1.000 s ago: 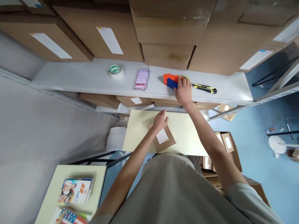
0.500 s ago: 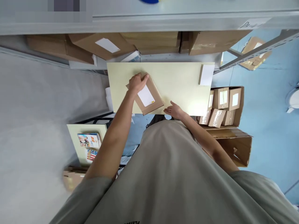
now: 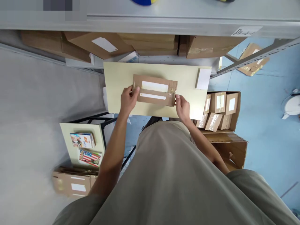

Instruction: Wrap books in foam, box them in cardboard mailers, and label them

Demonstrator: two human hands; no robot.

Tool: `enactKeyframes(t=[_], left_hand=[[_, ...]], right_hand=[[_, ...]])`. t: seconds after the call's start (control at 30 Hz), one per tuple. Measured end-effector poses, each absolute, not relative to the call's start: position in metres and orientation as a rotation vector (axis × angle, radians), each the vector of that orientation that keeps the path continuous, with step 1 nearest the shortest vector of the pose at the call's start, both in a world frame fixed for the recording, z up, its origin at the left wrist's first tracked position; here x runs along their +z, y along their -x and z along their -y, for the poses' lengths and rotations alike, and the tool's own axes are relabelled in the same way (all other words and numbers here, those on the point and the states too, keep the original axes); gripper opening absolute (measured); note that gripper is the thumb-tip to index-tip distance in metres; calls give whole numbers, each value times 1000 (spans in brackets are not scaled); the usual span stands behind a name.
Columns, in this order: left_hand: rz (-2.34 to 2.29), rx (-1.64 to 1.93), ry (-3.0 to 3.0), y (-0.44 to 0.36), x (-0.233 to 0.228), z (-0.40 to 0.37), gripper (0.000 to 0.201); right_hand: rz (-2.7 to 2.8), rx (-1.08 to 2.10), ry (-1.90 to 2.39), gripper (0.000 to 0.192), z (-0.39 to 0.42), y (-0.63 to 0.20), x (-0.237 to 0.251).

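A small brown cardboard box (image 3: 154, 90) with white labels is held over the pale yellow table (image 3: 117, 78), turned so two of its faces show. My left hand (image 3: 127, 100) grips its left end. My right hand (image 3: 182, 106) grips its right end with fingers and thumb. A white slip of paper (image 3: 202, 78) lies at the table's right edge.
A grey shelf (image 3: 164, 18) runs overhead with brown cartons (image 3: 150, 42) below it. To the right, an open carton (image 3: 220, 109) holds several small taped boxes. A low side table (image 3: 82, 147) at left carries printed booklets; flat cardboard (image 3: 72, 184) lies below it.
My right hand left the tape dispenser on the shelf and came down to the box. Both hands lifted the box and turned it square-on. The view tilted down.
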State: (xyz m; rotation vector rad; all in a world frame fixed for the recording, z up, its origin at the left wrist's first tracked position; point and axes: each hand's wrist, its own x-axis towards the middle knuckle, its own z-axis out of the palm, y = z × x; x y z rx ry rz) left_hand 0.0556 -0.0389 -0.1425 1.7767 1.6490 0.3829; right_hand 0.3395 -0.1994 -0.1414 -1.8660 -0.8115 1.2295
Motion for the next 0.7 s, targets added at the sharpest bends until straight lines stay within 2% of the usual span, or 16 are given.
enactKeyframes(t=[0.1, 0.2, 0.3, 0.4, 0.53, 0.7], left_hand=[[-1628, 277, -1716, -70, -153, 74, 44], [-1600, 204, -1672, -84, -159, 91, 38], [-1607, 129, -1679, -90, -159, 89, 41], [-1636, 60, -1645, -92, -163, 80, 52], [-1520, 68, -1494, -90, -179, 71, 61], [-1335, 175, -1372, -78, -188, 72, 69]], right_hand=[[978, 925, 2133, 72, 188, -363, -154], [1086, 847, 2259, 68, 179, -370, -171], [1157, 832, 2307, 71, 175, -365, -183], [1154, 941, 2347, 82, 173, -361, -187], [1063, 1234, 2359, 76, 166, -365, -186], [1050, 1333, 2184, 74, 173, -379, -172]])
